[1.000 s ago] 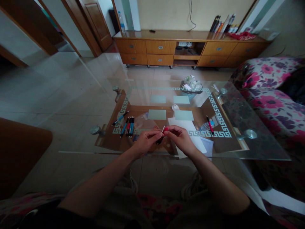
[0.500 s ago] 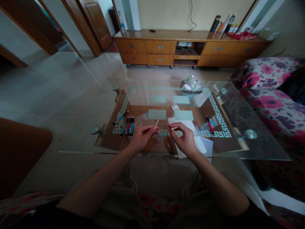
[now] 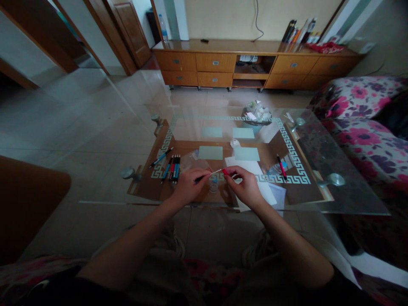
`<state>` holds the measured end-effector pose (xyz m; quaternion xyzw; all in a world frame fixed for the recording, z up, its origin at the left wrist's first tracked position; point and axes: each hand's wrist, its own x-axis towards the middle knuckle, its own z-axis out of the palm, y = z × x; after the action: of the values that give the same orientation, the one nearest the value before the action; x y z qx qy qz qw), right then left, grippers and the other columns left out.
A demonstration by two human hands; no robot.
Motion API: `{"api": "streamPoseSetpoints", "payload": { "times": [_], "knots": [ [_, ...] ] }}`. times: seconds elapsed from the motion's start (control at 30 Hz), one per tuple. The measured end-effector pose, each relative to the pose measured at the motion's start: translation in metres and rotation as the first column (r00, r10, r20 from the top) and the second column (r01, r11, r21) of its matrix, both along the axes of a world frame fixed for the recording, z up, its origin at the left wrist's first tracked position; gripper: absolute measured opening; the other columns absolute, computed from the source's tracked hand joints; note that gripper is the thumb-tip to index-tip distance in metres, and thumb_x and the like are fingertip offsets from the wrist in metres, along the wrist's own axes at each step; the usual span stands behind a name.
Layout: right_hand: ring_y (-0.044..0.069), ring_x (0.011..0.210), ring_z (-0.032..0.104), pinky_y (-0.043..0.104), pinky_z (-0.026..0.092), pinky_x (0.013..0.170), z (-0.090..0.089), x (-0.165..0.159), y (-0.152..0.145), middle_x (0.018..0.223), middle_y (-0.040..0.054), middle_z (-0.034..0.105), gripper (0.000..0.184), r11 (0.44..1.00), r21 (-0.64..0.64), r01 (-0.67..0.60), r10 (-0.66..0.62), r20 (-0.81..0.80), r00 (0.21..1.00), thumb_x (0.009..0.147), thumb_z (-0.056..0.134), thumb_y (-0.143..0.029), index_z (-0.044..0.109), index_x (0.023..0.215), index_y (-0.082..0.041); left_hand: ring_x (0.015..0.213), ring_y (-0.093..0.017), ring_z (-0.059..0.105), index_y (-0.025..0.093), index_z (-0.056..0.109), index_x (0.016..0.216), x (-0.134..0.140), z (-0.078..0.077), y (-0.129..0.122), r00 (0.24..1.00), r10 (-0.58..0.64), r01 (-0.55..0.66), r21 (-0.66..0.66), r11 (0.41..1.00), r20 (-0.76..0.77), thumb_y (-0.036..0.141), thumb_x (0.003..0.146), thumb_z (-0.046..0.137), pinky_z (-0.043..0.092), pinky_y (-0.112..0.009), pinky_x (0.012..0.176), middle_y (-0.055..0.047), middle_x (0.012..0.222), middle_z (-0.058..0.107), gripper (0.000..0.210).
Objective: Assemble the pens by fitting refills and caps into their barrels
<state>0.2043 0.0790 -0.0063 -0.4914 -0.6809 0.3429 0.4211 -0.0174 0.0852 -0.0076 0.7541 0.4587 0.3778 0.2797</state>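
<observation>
Over the glass table (image 3: 105, 203), my left hand (image 3: 188, 185) is closed on a pen's inner part, a thin white tube (image 3: 216, 171) with a dark end. Opposite it, my right hand (image 3: 245, 185) pinches a small red pen barrel (image 3: 225, 171), mostly hidden by the fingers. The tube's tip points right and meets or nearly meets the red piece; contact is too small to tell. Several blue, red and black pens (image 3: 174, 168) lie left of my left hand, with a blue and black pen (image 3: 161, 157) apart from them.
White paper (image 3: 259, 187) lies beneath my right hand. A red and black pen (image 3: 281, 167) is farther right. Beyond the table's far edge stands a filled waste basket (image 3: 256, 117). A floral sofa (image 3: 366, 136) borders the right side; a long wooden cabinet (image 3: 215, 63) lines the wall.
The white tube has swung from pointing up to lying nearly level, its tip now at the red barrel. My left hand has turned, and more of the red barrel shows.
</observation>
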Motion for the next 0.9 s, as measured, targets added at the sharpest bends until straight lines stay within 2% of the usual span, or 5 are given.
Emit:
{"api": "streamPoseSetpoints", "payload": {
  "times": [0.17, 0.43, 0.67, 0.77, 0.9],
  "knots": [
    [0.018, 0.082, 0.064, 0.031, 0.052, 0.074, 0.0013, 0.0014, -0.0004, 0.095, 0.0054, 0.071, 0.020, 0.999, 0.042, -0.012, 0.009, 0.069, 0.998, 0.089, 0.060, -0.025, 0.072, 0.105, -0.022, 0.087, -0.018, 0.067, 0.021, 0.075, 0.099, 0.0003, 0.0000, -0.0008, 0.998, -0.047, 0.048, 0.000, 0.999, -0.044, 0.029, 0.094, 0.057, 0.049, -0.029, 0.081, -0.005, 0.095, 0.074, 0.021],
    [0.021, 0.094, 0.062, 0.035, 0.049, 0.085, 0.0036, 0.0056, 0.0001, 0.097, 0.0058, 0.071, 0.026, 0.992, 0.124, -0.011, -0.013, 0.190, 0.982, 0.087, 0.061, -0.017, 0.074, 0.108, -0.025, 0.079, -0.015, 0.064, 0.020, 0.075, 0.097, -0.0007, 0.0001, 0.0000, 0.994, -0.079, 0.077, -0.029, 0.997, -0.077, 0.027, 0.093, 0.058, 0.047, -0.027, 0.074, -0.004, 0.087, 0.070, 0.018],
    [0.023, 0.094, 0.060, 0.037, 0.048, 0.086, -0.0014, 0.0071, 0.0017, 0.096, 0.0059, 0.070, 0.026, 0.990, 0.134, -0.042, 0.002, 0.285, 0.958, 0.085, 0.062, -0.015, 0.075, 0.104, -0.026, 0.084, -0.016, 0.062, 0.022, 0.076, 0.098, -0.0020, -0.0021, 0.0017, 0.995, -0.045, 0.050, 0.053, 0.997, -0.086, 0.029, 0.090, 0.063, 0.049, -0.028, 0.074, -0.005, 0.092, 0.066, 0.017],
    [0.023, 0.093, 0.059, 0.037, 0.048, 0.085, -0.0020, 0.0066, 0.0017, 0.095, 0.0058, 0.070, 0.025, 0.991, 0.122, -0.060, 0.019, 0.310, 0.950, 0.084, 0.063, -0.014, 0.076, 0.102, -0.026, 0.084, -0.017, 0.063, 0.023, 0.076, 0.103, -0.0023, -0.0029, 0.0017, 0.998, -0.046, 0.047, 0.021, 0.999, -0.051, 0.029, 0.088, 0.066, 0.050, -0.029, 0.075, -0.005, 0.094, 0.068, 0.019],
    [0.022, 0.091, 0.060, 0.035, 0.048, 0.084, -0.0037, 0.0047, 0.0006, 0.094, 0.0053, 0.071, 0.026, 0.990, 0.101, -0.097, 0.062, 0.306, 0.950, 0.084, 0.063, -0.013, 0.076, 0.103, -0.027, 0.089, -0.019, 0.066, 0.021, 0.073, 0.104, -0.0004, -0.0041, 0.0003, 0.997, 0.005, 0.001, -0.071, 0.997, 0.075, 0.031, 0.083, 0.072, 0.053, -0.031, 0.078, -0.007, 0.099, 0.072, 0.023]
  ]
}}
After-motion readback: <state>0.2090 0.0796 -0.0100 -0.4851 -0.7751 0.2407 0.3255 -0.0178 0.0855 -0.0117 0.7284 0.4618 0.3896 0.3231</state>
